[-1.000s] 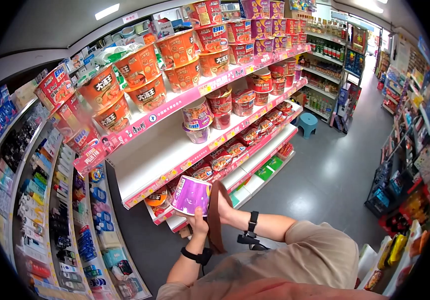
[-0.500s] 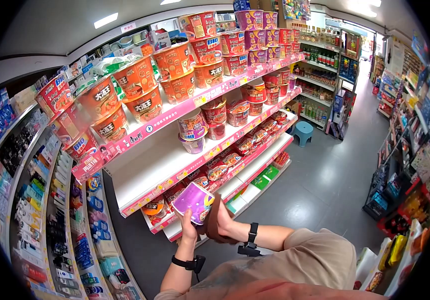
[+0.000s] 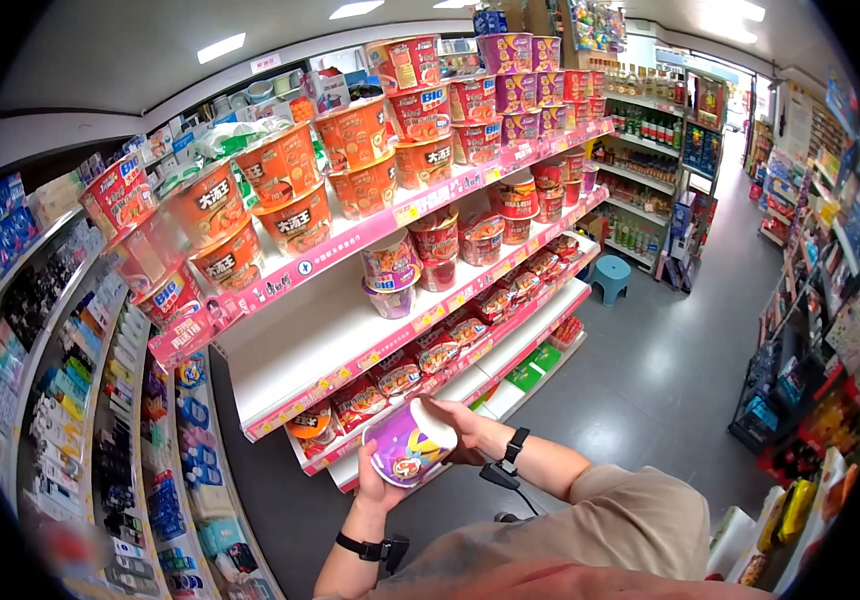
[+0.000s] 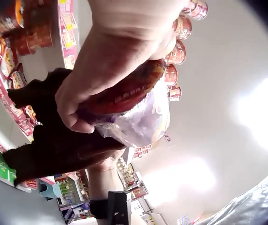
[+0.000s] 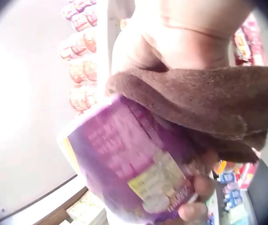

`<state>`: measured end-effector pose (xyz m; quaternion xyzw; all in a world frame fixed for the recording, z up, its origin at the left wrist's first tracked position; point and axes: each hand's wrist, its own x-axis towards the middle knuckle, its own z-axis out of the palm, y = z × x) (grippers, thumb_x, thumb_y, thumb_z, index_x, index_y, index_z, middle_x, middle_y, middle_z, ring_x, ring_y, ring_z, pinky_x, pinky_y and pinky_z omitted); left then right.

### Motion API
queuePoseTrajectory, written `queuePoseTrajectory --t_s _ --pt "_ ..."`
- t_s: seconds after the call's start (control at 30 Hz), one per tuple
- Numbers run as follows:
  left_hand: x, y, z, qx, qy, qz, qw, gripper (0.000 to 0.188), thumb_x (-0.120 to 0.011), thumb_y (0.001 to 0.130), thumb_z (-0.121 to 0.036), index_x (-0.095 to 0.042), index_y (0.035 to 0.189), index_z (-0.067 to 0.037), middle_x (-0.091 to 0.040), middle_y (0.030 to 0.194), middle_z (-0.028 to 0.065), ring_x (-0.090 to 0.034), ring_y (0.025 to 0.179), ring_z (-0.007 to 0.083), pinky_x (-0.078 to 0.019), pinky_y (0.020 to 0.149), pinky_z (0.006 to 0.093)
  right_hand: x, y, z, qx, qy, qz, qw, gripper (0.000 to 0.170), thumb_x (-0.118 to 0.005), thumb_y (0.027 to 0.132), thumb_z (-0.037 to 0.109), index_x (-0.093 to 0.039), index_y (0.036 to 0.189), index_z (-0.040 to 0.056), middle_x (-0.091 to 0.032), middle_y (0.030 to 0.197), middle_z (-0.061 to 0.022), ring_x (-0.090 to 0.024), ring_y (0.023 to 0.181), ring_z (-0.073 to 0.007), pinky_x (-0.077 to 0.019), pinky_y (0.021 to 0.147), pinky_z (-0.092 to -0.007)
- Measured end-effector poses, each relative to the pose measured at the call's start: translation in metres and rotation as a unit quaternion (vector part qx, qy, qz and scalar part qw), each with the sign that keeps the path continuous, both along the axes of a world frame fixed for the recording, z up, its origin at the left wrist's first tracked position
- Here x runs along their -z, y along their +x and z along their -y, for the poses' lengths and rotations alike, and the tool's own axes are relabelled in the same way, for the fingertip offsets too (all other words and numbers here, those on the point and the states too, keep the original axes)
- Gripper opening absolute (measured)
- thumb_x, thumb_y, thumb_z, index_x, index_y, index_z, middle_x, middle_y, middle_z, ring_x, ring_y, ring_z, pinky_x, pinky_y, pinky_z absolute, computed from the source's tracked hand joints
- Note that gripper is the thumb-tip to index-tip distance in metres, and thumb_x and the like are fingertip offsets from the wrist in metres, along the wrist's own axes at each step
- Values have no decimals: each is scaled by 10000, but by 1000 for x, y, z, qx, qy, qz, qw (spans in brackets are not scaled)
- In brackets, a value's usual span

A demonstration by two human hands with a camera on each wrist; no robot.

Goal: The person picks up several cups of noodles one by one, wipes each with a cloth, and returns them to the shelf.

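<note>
A purple instant noodle cup (image 3: 405, 445) is tilted on its side between the two hands, in front of the shelves. My left hand (image 3: 378, 485) grips it, the fingers wrapped over its lid end in the left wrist view. Its clear wrap and red lid (image 4: 131, 91) show there. My right hand (image 3: 468, 424) holds a brown cloth (image 5: 195, 103) against the other end of the cup. Folds of the cloth hang down past the cup in the left wrist view, and the right fingers are mostly hidden behind it.
A shelf unit ahead carries stacked orange noodle tubs (image 3: 290, 170) on top, several cups (image 3: 390, 268) on the white middle shelf (image 3: 290, 350), and noodle packs (image 3: 435, 350) below. Shelves of bottles (image 3: 80, 400) stand left. A blue stool (image 3: 610, 278) sits on the grey floor.
The cup has been turned in the hands, so its cartoon print and white base now face the camera. Both hands have shifted with it, and the cloth has gone from hanging long to bunched behind the cup.
</note>
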<state>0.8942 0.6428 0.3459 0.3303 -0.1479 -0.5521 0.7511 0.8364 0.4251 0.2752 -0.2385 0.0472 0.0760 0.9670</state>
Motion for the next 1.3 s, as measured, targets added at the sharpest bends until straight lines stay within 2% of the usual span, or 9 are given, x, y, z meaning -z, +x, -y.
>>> queuePoseTrajectory --t_s 0.37,0.53,0.63,0.8,0.93,1.0,1.13,1.2,1.3 --pt "45 1 -9 -163 81 498 848 917 -727 802 -337 -309 1555 -23 -446 1412 214 -463 1310 344 -355 1121 448 -83 -6 4 -256 -680 43 686 860 -510 944 708 -586 1283 -78 -678 1061 -178 -665 954 -218 -547 780 -339" --pt "8 -17 -9 -107 197 765 604 1114 -849 654 -535 -364 1537 -60 -374 1439 269 -397 1317 436 -297 1136 505 -52 -2 -15 -239 -244 -24 940 934 -232 954 795 -454 1444 31 -645 1267 -173 -639 1091 -273 -513 973 -418" --pt "19 -10 -10 -120 205 729 642 1125 -862 624 -566 -395 1522 -75 -396 1431 259 -408 1309 440 -319 1120 512 -30 2 -30 -105 -392 0 914 876 -227 976 747 -488 1395 23 -652 1228 -209 -649 1074 -318 -514 945 -469" --pt "80 35 -4 -172 130 556 803 1028 -877 630 -356 -425 1509 -72 -494 1368 237 -482 1300 369 -372 1108 451 -46 -31 -67 201 -791 113 567 559 -338 1044 453 -602 1148 -28 -662 962 -310 -627 882 -508 -496 786 -570" --pt "72 31 -5 -161 127 592 779 1024 -882 622 -409 -459 1494 -80 -469 1406 255 -462 1323 396 -350 1130 462 -54 -9 -29 -45 -770 -2 637 681 -304 1054 564 -596 1185 -37 -682 1012 -292 -683 882 -442 -526 754 -517" --pt "52 18 -6 -131 117 630 756 1017 -882 620 -443 -481 1481 -81 -461 1414 266 -454 1326 414 -344 1134 465 -25 11 -16 -123 -329 -10 936 858 -263 996 730 -573 1285 -16 -678 1182 -175 -684 1003 -283 -560 902 -412" --pt "47 23 -2 -119 174 652 729 1010 -889 604 -474 -511 1470 -117 -483 1394 268 -476 1308 419 -366 1116 461 -29 8 -31 -80 -273 -19 958 898 -251 981 753 -616 1221 -32 -698 1082 -239 -695 978 -343 -542 916 -435" --pt "56 31 0 -140 198 628 740 983 -899 602 -442 -527 1456 -132 -493 1399 249 -496 1297 401 -392 1097 450 -19 2 -39 34 -700 -74 709 890 -273 996 708 -687 1033 -80 -689 968 -330 -687 968 -440 -525 901 -499" --pt "67 34 1 -166 239 636 715 959 -902 599 -423 -542 1441 -135 -492 1404 239 -501 1288 403 -400 1090 454 -2 -1 -59 145 -740 -60 654 895 -306 980 713 -701 910 -88 -661 925 -371 -664 973 -486 -514 862 -538"
